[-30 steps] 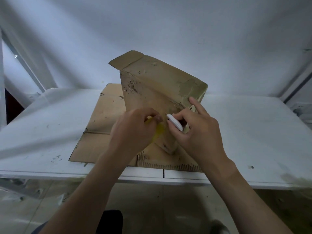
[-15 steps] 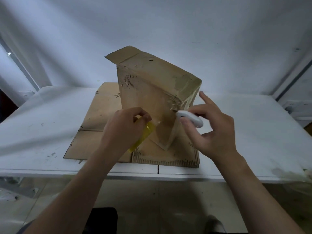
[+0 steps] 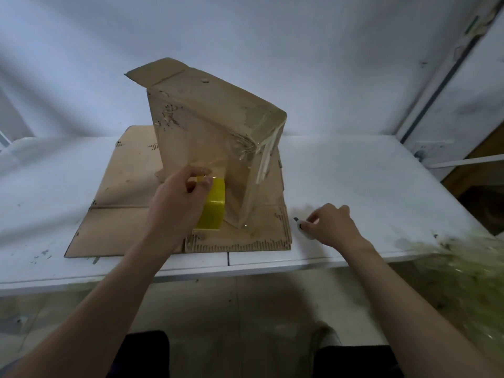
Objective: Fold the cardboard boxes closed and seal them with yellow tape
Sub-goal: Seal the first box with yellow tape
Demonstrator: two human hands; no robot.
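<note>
Close before the cardboard box, yellow tape in tight left grip; cutter in tight right grip

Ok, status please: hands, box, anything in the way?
Left hand grips yellow tape roll beside box. Right hand holds cutter on table. No obstacle seen.

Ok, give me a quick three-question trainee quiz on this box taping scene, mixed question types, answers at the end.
1. True or false: the cardboard box lies flat on the bare table.
2. The left hand grips: A scissors, B yellow tape roll, C marker?
3. Which hand holds the white cutter?
Key: 1 false, it stands tilted on the flat cardboard sheet. 2 B. 3 the right hand.
</note>
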